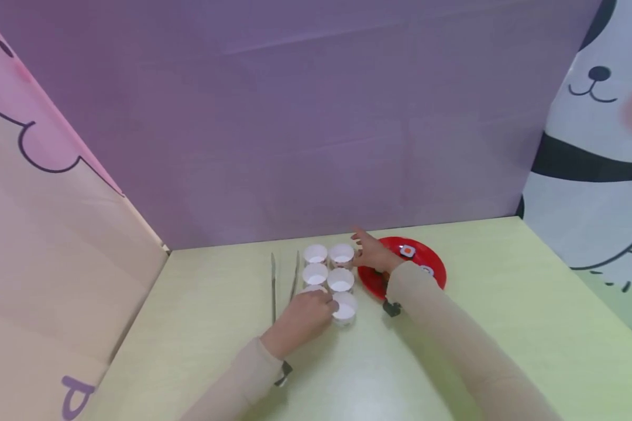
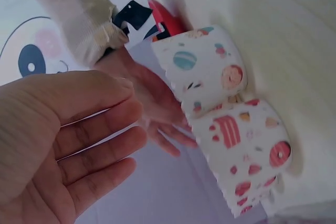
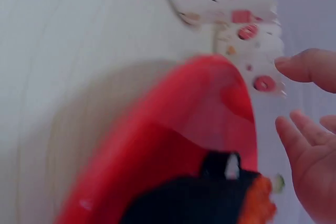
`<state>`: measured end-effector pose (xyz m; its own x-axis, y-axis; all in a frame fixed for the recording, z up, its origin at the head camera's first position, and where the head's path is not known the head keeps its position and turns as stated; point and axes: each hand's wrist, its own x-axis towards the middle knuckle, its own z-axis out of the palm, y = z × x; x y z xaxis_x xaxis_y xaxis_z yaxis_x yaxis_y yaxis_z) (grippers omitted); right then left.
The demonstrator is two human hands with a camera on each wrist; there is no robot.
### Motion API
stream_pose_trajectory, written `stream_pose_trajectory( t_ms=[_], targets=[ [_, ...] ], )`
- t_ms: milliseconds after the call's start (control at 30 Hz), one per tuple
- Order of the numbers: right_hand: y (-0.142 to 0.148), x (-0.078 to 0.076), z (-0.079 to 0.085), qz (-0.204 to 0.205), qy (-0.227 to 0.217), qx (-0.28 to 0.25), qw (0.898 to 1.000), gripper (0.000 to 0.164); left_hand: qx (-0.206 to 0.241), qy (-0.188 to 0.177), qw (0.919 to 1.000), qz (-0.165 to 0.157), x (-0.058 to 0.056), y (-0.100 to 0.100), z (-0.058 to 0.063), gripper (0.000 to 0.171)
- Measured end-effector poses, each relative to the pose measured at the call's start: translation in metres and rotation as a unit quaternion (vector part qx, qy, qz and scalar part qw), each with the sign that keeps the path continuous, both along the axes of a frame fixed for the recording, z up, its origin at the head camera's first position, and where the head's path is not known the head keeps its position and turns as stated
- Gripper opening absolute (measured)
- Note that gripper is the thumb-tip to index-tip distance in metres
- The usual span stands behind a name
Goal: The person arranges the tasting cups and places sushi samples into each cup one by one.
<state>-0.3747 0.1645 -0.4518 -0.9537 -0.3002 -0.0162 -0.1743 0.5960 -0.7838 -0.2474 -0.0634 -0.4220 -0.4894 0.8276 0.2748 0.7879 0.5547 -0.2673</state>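
Observation:
Several white paper baking cups [image 1: 340,280] printed with doughnuts and cakes stand in two columns, mouths up. My left hand [image 1: 304,318] hovers at the front cups, partly covering the front left one, its fingertips by the front right cup [image 1: 344,310]. In the left wrist view its fingers bend loosely, thumb close to the index finger, with nothing between them. My right hand [image 1: 371,251] reaches over the left edge of the red plate [image 1: 437,263], beside the back right cup [image 1: 342,254]. Its thumb and fingers are spread apart and hold nothing.
Sushi pieces lie on the plate, among them a white one [image 1: 408,251] and a black-wrapped roll with orange topping [image 3: 257,200]. Two thin greyish sticks [image 1: 273,286] lie left of the cups. A purple backdrop [image 1: 316,128] rises behind the table [image 1: 200,339].

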Motion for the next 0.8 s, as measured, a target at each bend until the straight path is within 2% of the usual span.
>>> stream_pose_trajectory(
  t_ms=[167,400,667,800],
  targets=[
    [0.015,0.01,0.015,-0.017,0.035,-0.002,0.999,0.084,0.042,-0.018,0.9987,0.022,-0.003,-0.014,0.005,0.009],
    [0.045,0.027,0.03,-0.087,0.043,0.014,0.995,0.076,0.09,-0.024,0.9942,0.054,-0.01,-0.037,0.009,0.017],
    [0.084,0.051,0.042,-0.115,0.014,-0.038,0.992,0.067,0.161,-0.038,0.9792,0.117,-0.024,-0.057,0.004,0.013],
    [0.099,0.066,0.046,-0.128,0.018,-0.056,0.99,0.063,0.178,-0.04,0.9701,0.16,-0.032,-0.062,-0.002,0.017]
  ],
)
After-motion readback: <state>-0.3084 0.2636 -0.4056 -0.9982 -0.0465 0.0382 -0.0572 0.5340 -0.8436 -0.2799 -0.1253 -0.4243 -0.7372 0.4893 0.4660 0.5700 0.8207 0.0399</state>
